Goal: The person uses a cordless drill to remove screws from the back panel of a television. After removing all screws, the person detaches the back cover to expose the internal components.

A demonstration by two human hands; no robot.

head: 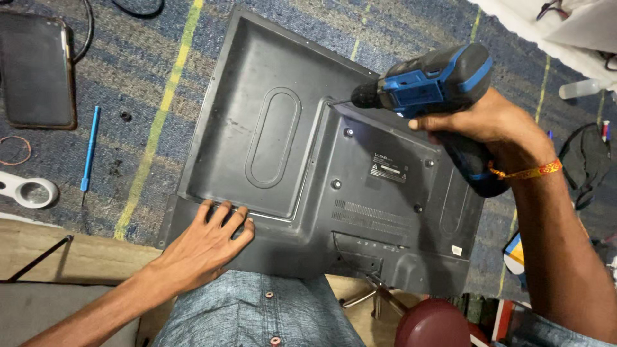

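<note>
A dark grey plastic back cover of a flat television (270,83) lies face down on a blue striped cloth. My right hand (495,125) grips a blue and black cordless drill (430,80), whose bit touches a screw hole near the top middle of the cover. My left hand (209,241) presses flat, fingers spread, on the cover's near left edge. Several screw holes dot the raised centre panel (379,186).
On the cloth at left lie a dark phone (35,71), a blue screwdriver (90,148), a rubber band (16,151) and a white magnifier (29,191). A red stool (430,324) stands below the table edge. A black pouch (585,160) rests at right.
</note>
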